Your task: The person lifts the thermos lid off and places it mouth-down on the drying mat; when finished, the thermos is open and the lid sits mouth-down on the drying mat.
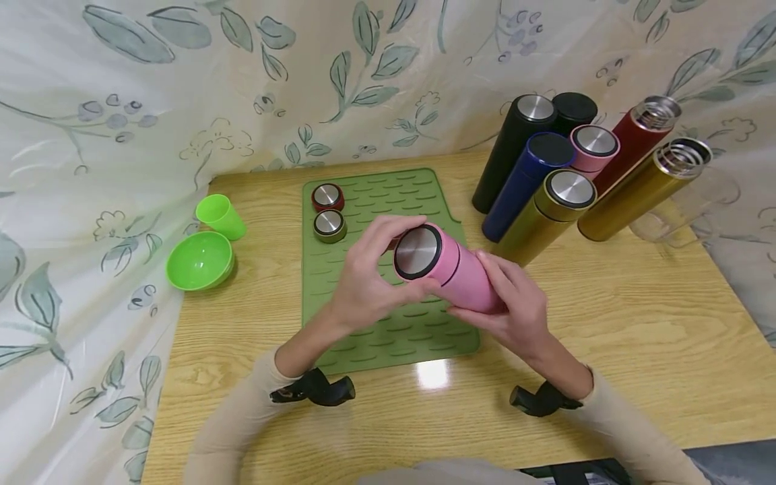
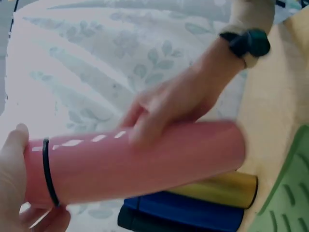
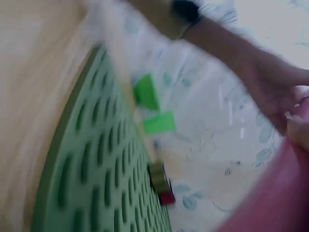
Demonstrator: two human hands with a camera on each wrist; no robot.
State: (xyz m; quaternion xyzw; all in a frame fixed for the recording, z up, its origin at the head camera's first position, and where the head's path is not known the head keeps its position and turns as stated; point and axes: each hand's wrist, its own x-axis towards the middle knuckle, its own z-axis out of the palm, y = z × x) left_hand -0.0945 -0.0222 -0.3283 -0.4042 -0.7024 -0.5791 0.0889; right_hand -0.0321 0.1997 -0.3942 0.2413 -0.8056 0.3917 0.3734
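The left hand (image 1: 366, 286) curls its thumb and fingers round the steel-topped lid (image 1: 418, 251) of a pink bottle (image 1: 471, 283), while the right hand (image 1: 523, 306) grips the body near its lower end. Held between both hands, the bottle tilts over the green mat (image 1: 388, 350), its lid end toward the person's left. On the mat's far left part, a red cap (image 1: 327, 196) sits just beside a gold cap (image 1: 330, 226). Farther left on the wooden table (image 1: 273, 441), a green cup (image 1: 221, 215) stands near a green bowl (image 1: 200, 261). To the right stand several tall bottles, among them a blue bottle (image 1: 529, 182), an uncapped red bottle (image 1: 633, 143) and an uncapped gold bottle (image 1: 644, 192).
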